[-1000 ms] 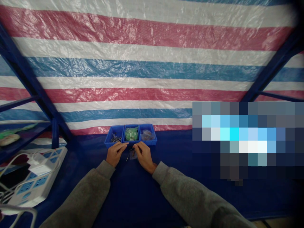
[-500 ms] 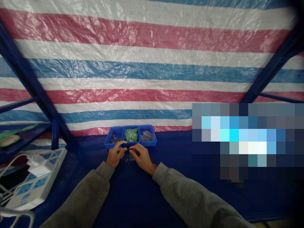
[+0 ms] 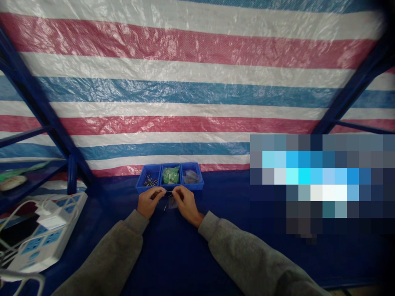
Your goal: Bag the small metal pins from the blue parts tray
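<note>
One thin, straight, pale rod (image 3: pixel 168 191) spanned the gap between two bare hands, the left hand (image 3: pixel 151 201) pinched on its nine o'clock end and the right hand (image 3: pixel 185 202) on its three o'clock end. Near its five o'clock, one small see-through bag (image 3: pixel 173 202) lay on the smooth blue table (image 3: pixel 182 259), contents too small to tell, with one slender pin (image 3: pixel 166 205) at seven. At twelve stood three rectangular plastic bins (image 3: pixel 198 186) in a row: slim metallic pieces (image 3: pixel 150 181), too jumbled to count, then crinkled green packets (image 3: pixel 171 175), then clear filmy bags (image 3: pixel 190 176). Two soft grey sleeves (image 3: pixel 111 242) covered the forearms; one hard white power strip (image 3: pixel 63 238) sat toward eight.
</note>
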Demonstrator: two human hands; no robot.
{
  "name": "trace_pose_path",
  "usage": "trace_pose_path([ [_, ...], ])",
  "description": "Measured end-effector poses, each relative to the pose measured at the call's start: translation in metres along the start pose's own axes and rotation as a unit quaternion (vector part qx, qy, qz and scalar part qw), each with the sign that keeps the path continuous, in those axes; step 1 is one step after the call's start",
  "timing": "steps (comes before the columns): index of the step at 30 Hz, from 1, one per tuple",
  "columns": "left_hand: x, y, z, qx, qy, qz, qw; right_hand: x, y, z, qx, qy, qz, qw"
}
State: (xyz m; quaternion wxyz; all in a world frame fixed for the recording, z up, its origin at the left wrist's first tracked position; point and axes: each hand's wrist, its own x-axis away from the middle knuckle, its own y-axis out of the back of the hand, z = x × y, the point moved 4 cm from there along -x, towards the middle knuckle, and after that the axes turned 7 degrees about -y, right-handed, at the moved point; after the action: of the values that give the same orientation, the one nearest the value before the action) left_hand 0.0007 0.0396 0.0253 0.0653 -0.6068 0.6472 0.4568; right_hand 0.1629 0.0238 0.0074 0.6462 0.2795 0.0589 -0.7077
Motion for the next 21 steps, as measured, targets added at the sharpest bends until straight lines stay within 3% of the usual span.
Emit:
trace_pose_path([
  [11, 0.0, 0.0, -0.005, -0.037, -0.01, 0.025, 0.999, 0.001, 0.002, 0.009, 0.019, 0.03, 0.018, 0.999],
  [21, 0.0, 0.003, -0.007, -0.023, -0.033, -0.01, 0.999, -0.002, -0.002, 0.002, 0.047, 0.039, 0.016, 0.998],
])
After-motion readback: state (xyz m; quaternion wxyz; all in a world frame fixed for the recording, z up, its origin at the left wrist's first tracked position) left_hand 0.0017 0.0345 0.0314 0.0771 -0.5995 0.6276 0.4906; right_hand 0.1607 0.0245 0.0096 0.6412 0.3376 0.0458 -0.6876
